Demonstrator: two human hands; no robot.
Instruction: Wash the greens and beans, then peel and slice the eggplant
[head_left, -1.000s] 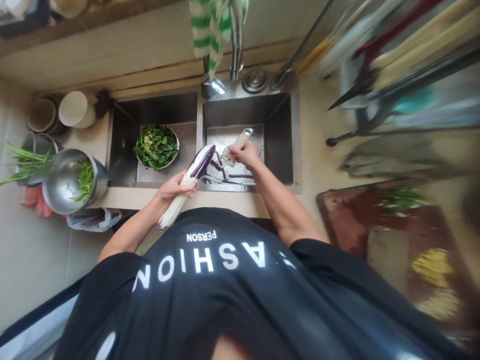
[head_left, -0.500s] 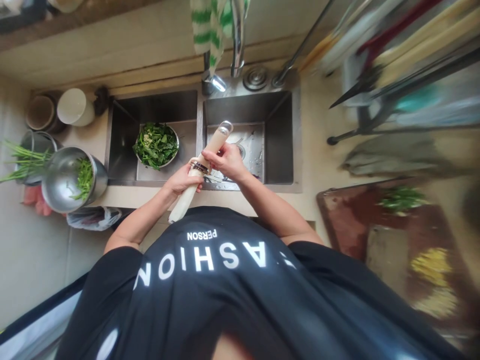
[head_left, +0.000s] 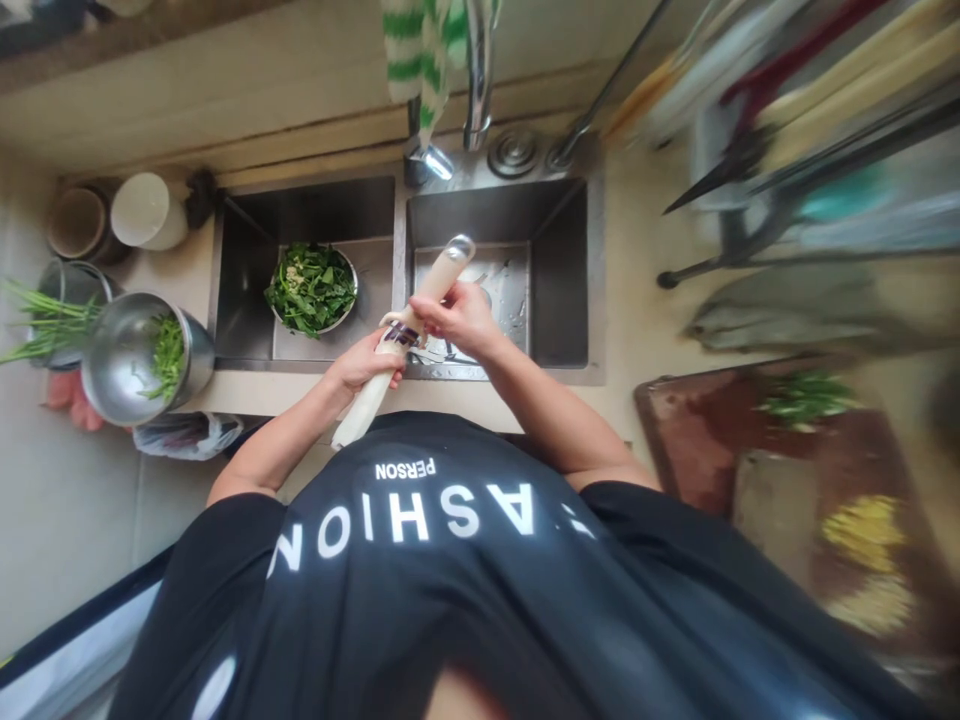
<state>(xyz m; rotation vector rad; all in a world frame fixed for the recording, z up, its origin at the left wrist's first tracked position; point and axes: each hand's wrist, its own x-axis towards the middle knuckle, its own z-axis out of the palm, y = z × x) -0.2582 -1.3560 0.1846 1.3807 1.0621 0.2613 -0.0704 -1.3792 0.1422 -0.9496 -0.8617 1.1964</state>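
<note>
A long, pale white cylinder (head_left: 442, 272) lies slantwise in front of me, over the front edge of the sink. Its upper end is rounded, shiny and greyish; a dark purple-brown band (head_left: 400, 336) crosses its middle, with a small pale curl beside it. My left hand (head_left: 367, 364) is wrapped around the cylinder just below the band. Above the band, my right hand (head_left: 463, 318) is closed with thumb and fingertips against the cylinder. Whether a small tool sits in the right fingers, I cannot tell. The cylinder's lower end reaches toward my black shirt.
In the left basin stands a bowl of green leaves (head_left: 313, 290). Scraps lie in the right basin (head_left: 517, 290), below the faucet (head_left: 478, 90). A metal pot (head_left: 112, 355) with greens stands left. A brown cutting board (head_left: 697, 440) on the right holds chopped ingredients and a cleaver blade (head_left: 774, 505).
The cylinder's upper end has shifted slightly up and to the right. My right hand has moved a little right, and more of the purple-brown band shows. The left hand keeps its hold.
</note>
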